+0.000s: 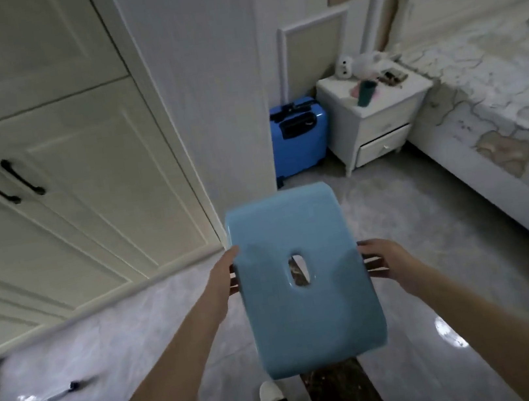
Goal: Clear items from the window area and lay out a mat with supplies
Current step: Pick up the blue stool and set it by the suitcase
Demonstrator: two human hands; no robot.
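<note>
I see both hands clamped on a glossy light-blue plastic stool (302, 277), held above the shiny grey tile floor (398, 231): my left hand (224, 275) at its 9 o'clock edge, my right hand (385, 259) at 3 o'clock. Its rounded rectangular seat with an oval centre hole hides its legs and my fingertips. At 1 o'clock, the clutter on the white nightstand (377, 114) is too blurred to identify; a blue hard-shell suitcase (298, 137) stands just beside it.

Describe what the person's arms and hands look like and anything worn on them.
Both forearms are bare all the way to the left hand and right hand; no sleeves, gloves, watch or rings show. A dark edge, perhaps clothing, crosses the frame's bottom left near the left arm.
</note>
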